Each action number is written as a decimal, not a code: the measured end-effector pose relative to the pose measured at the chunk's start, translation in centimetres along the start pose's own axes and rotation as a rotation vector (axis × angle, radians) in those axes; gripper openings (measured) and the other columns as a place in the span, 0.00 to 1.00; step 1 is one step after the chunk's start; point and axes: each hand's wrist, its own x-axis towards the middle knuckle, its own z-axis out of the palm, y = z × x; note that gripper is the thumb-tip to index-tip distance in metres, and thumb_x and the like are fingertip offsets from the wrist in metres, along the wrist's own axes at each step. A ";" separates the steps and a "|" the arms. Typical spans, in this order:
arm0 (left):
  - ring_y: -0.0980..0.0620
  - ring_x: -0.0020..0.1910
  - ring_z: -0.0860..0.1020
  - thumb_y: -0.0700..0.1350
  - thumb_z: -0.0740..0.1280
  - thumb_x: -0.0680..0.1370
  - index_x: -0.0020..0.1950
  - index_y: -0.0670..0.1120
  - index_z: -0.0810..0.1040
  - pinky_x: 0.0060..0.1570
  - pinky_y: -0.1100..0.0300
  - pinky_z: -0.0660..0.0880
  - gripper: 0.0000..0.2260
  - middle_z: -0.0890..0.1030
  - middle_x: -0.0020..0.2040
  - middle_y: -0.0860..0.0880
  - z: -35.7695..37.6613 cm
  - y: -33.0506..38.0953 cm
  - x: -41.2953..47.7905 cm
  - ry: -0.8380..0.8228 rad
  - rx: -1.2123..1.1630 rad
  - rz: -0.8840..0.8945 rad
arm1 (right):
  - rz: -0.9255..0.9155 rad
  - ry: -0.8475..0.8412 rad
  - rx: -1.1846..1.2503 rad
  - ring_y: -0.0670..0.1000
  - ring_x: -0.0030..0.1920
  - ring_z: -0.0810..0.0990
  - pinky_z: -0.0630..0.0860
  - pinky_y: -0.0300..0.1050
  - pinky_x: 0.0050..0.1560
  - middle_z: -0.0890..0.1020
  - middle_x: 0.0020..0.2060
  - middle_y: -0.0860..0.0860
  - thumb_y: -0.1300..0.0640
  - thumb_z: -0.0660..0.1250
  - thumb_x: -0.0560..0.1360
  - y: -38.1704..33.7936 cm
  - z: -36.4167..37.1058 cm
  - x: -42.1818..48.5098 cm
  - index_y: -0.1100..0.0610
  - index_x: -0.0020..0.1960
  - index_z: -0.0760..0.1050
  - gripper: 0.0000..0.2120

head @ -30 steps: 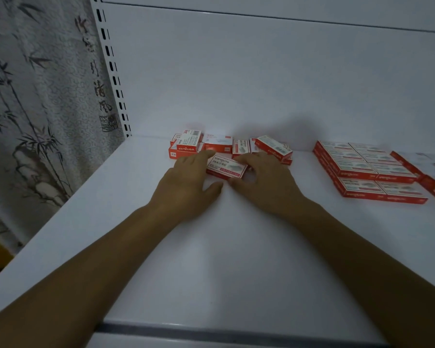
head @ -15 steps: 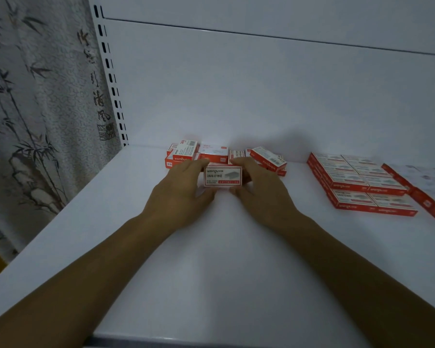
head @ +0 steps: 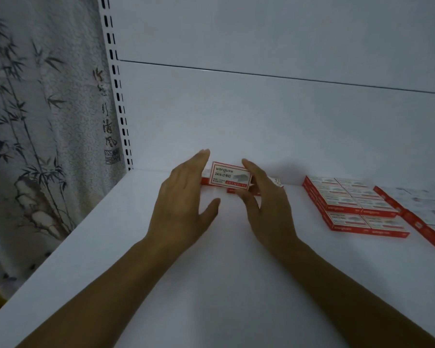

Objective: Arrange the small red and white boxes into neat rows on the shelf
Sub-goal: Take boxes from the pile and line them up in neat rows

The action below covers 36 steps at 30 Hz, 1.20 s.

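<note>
My right hand [head: 269, 209] holds one small red and white box [head: 231, 175] up off the shelf [head: 211, 272]. The thumb is under its lower edge, the fingers are curled over its top right corner, and its printed face is turned toward me. My left hand [head: 181, 199] is open, with the fingers straight and together and the thumb spread. It stands on edge just left of the box, and I cannot tell whether the fingertips touch the box's left end.

Behind both hands, along the back of the shelf, lie the loose boxes [head: 204, 181]. My hands and the raised box hide most of them, so only red corners show on either side. Well to the right sits a neat block of boxes [head: 349, 204], laid flat in two columns with their sides touching. More boxes [head: 412, 218] line up beyond it at the right border of the view.

The white shelf between my forearms and out to the left is open, bare surface. Its left edge runs diagonally from the back corner toward me, with a bamboo-print curtain [head: 35, 121] hanging past it. At the back stands the white back panel [head: 261, 121], and a slotted post [head: 116, 96] rises at the left corner. A strip of open shelf separates my right hand from the neat block.
</note>
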 end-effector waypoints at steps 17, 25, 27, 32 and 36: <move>0.47 0.70 0.65 0.58 0.67 0.70 0.73 0.50 0.59 0.66 0.49 0.57 0.35 0.65 0.73 0.49 0.2 8.3 -0.8 -0.124 0.079 0.284 | 0.002 -0.173 -0.307 0.51 0.48 0.81 0.65 0.48 0.62 0.82 0.53 0.50 0.49 0.67 0.73 2.1 -13.2 -1.9 0.53 0.66 0.69 0.23; 0.49 0.70 0.65 0.56 0.71 0.70 0.73 0.51 0.59 0.65 0.55 0.54 0.36 0.65 0.73 0.51 6.3 15.7 0.0 -0.226 0.078 0.318 | 0.118 -0.228 -0.352 0.53 0.57 0.77 0.63 0.50 0.66 0.79 0.58 0.48 0.47 0.64 0.75 8.3 -20.3 -3.9 0.50 0.67 0.67 0.22; 0.49 0.71 0.64 0.56 0.71 0.70 0.74 0.51 0.57 0.67 0.53 0.56 0.37 0.64 0.73 0.50 8.1 17.2 0.6 -0.254 0.065 0.304 | 0.118 -0.251 -0.354 0.53 0.57 0.78 0.61 0.50 0.67 0.79 0.58 0.48 0.48 0.64 0.75 10.1 -21.3 -4.2 0.50 0.67 0.66 0.22; 0.49 0.71 0.62 0.60 0.66 0.71 0.74 0.49 0.56 0.69 0.46 0.58 0.36 0.64 0.73 0.49 12.0 18.7 1.1 -0.267 0.008 0.195 | 0.098 -0.321 -0.330 0.52 0.59 0.75 0.60 0.45 0.66 0.78 0.60 0.48 0.50 0.64 0.75 13.0 -22.3 -4.0 0.52 0.68 0.66 0.23; 0.50 0.71 0.62 0.61 0.62 0.73 0.74 0.48 0.57 0.69 0.47 0.61 0.34 0.65 0.72 0.49 12.0 16.8 0.4 -0.290 0.028 0.205 | 0.067 -0.359 -0.257 0.55 0.61 0.73 0.61 0.49 0.65 0.78 0.60 0.48 0.49 0.65 0.74 14.9 -20.6 -3.1 0.50 0.67 0.66 0.23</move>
